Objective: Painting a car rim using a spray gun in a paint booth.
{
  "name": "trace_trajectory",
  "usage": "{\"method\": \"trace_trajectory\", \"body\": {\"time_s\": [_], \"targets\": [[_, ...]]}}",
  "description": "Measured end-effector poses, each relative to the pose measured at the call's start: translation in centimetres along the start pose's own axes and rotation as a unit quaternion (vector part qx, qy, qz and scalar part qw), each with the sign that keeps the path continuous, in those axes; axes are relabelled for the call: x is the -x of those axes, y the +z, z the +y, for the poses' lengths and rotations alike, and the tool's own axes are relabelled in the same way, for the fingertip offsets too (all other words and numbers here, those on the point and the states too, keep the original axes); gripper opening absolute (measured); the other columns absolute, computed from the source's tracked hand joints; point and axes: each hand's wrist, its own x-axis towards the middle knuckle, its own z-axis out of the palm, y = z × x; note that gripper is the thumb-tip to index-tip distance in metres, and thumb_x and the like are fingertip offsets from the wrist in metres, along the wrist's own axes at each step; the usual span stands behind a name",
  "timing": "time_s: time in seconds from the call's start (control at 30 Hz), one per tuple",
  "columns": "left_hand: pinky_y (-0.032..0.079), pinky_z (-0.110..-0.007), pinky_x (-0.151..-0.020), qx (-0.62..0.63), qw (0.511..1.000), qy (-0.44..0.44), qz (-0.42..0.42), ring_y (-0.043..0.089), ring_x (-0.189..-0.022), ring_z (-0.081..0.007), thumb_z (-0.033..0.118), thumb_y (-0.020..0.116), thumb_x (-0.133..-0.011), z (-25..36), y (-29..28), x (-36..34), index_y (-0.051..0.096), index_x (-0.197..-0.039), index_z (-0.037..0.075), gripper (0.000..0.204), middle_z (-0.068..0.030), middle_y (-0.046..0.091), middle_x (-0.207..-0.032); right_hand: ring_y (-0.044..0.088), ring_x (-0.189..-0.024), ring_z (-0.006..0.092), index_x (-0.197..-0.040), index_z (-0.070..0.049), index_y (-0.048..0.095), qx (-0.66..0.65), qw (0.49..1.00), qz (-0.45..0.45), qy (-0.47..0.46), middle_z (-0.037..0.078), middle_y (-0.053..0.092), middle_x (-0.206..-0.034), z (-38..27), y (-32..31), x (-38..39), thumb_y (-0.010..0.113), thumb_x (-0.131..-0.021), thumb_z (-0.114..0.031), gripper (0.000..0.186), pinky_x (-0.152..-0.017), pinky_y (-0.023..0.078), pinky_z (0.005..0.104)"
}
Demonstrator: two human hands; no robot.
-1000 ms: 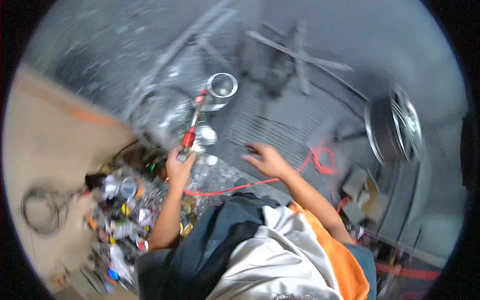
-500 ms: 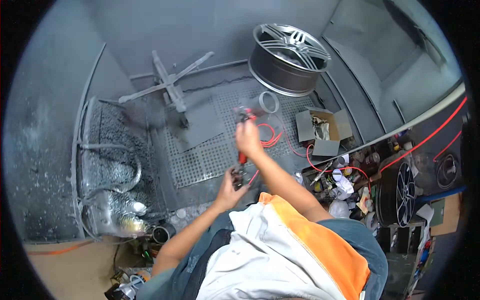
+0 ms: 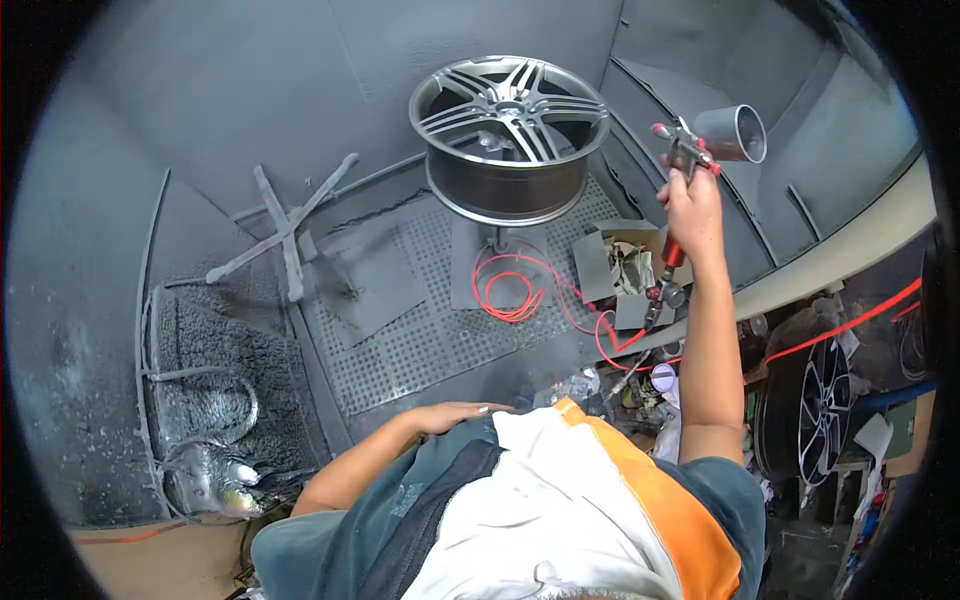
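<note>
My right hand [image 3: 695, 205], raised at the far right, is wrapped round the handle of a spray gun [image 3: 684, 152]. The gun's metal cup [image 3: 718, 134] tips to the right. A red hose [image 3: 632, 343] hangs from fittings below the red lower end of the handle. My left hand [image 3: 455, 416] lies flat against the front of my trousers, fingers stretched out and nothing in them. Ahead of me, left of the gun, a grey multi-spoke car wheel [image 3: 508, 185] rests face up on a stand [image 3: 497, 238]. The gun is apart from the wheel.
A cross-shaped stand [image 3: 288, 232] is at the left on the perforated floor [image 3: 400, 350]. Red hose loops [image 3: 512, 313] lie below the wheel. An open cardboard box [image 3: 592, 268] stands right of them. Cluttered cans and another wheel [image 3: 822, 410] are at the lower right.
My left hand has let go of the gun's lower end and dropped to my trousers. My right hand has carried the spray gun to the right. In the picture, the wheel has shifted left.
</note>
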Motion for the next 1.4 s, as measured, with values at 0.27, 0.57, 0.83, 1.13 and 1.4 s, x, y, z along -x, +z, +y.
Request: {"method": "trace_trajectory", "body": {"time_s": [0.27, 0.57, 0.83, 1.13, 1.4], "targets": [[0.047, -0.031, -0.089, -0.376, 0.899, -0.087, 0.206, 0.061, -0.1, -0.0207, 0.027, 0.054, -0.095, 7.8, 0.0, -2.2, 0.066, -0.113, 0.002, 0.033, -0.0155, 0.065, -0.113, 0.053, -0.058, 0.0102, -0.101, 0.003, 0.056, -0.003, 0.999, -0.039, 0.03, 0.006, 0.059, -0.077, 7.3, -1.6, -0.9, 0.044, -0.094, -0.007, 0.016, -0.055, 0.045, 0.0271], [0.05, -0.026, -0.069, -0.404, 0.82, 0.125, 0.386, 0.061, -0.074, -0.0114, 0.007, 0.066, -0.084, 20.6, -4.8, -3.6, 0.069, -0.092, -0.001, 0.012, -0.0073, 0.066, -0.08, 0.056, -0.061, 0.0126, -0.112, 0.004, 0.049, -0.14, 0.945, -0.263, 0.133, 0.008, 0.056, -0.091, 3.4, 1.7, 2.5, 0.041, -0.092, 0.0, 0.022, -0.06, 0.049, 0.0295], [0.049, -0.028, -0.064, -0.523, 0.798, 0.063, 0.292, 0.061, -0.07, -0.0138, 0.002, 0.064, -0.084, 30.8, -11.1, -6.6, 0.068, -0.091, -0.002, 0.01, -0.0092, 0.065, -0.085, 0.055, -0.064, 0.0118, -0.11, 0.002, 0.054, -0.235, 0.879, -0.396, 0.126, 0.009, 0.06, -0.099, 0.3, 7.1, -2.5, 0.044, -0.091, -0.002, 0.022, -0.061, 0.048, 0.0286], [0.051, -0.028, -0.062, -0.436, 0.813, 0.235, 0.305, 0.06, -0.064, -0.014, 0.004, 0.065, -0.084, 37.4, -20.6, -5.8, 0.068, -0.093, -0.004, 0.013, -0.0097, 0.066, -0.085, 0.055, -0.06, 0.0159, -0.099, 0.003, 0.059, 0.14, 0.943, -0.301, 0.03, 0.006, 0.055, -0.065, 8.9, 16.0, -18.0, 0.05, -0.092, -0.005, 0.014, -0.057, 0.045, 0.0324], [0.05, -0.029, -0.061, -0.324, 0.847, 0.106, 0.407, 0.061, -0.063, -0.0138, 0.009, 0.065, -0.086, 42.4, -25.4, -4.7, 0.068, -0.092, -0.002, 0.013, -0.0089, 0.065, -0.074, 0.055, -0.06, 0.0176, -0.093, 0.002, 0.059, 0.054, 0.948, -0.28, 0.138, 0.009, 0.055, -0.066, 4.7, 20.5, -23.6, 0.049, -0.092, -0.006, 0.013, -0.058, 0.045, 0.0329]]}}
